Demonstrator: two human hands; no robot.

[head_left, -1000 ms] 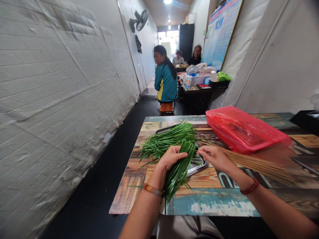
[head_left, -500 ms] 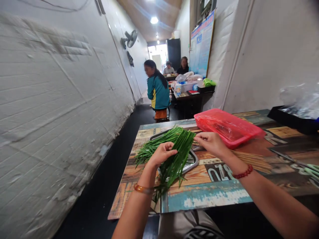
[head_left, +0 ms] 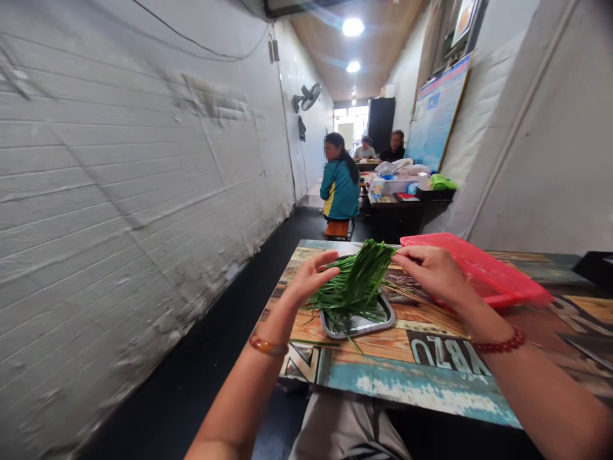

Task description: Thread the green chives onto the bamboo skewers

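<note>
A bunch of green chive leaves (head_left: pixel 357 284) is lifted above a metal tray (head_left: pixel 358 324) on the patterned table (head_left: pixel 407 370). My left hand (head_left: pixel 310 276) supports the bunch from the left, its fingers curled against the leaves. My right hand (head_left: pixel 431 271) pinches the far tips of the bunch at the right. More loose chives lie in the tray under the bunch. Thin wooden skewers (head_left: pixel 412 295) lie on the table below my right hand, mostly hidden by it.
A red plastic-covered tray (head_left: pixel 483 271) sits behind my right hand. A white brick wall runs along the left, with a dark floor aisle (head_left: pixel 239 306). A person in a teal top (head_left: pixel 339 185) sits at a cluttered far table (head_left: pixel 397 191); two others sit beyond.
Both hands have raised the chive bunch off the pile and turned it more level. The camera tilted up and shifted, so the table sits lower and farther right in view.
</note>
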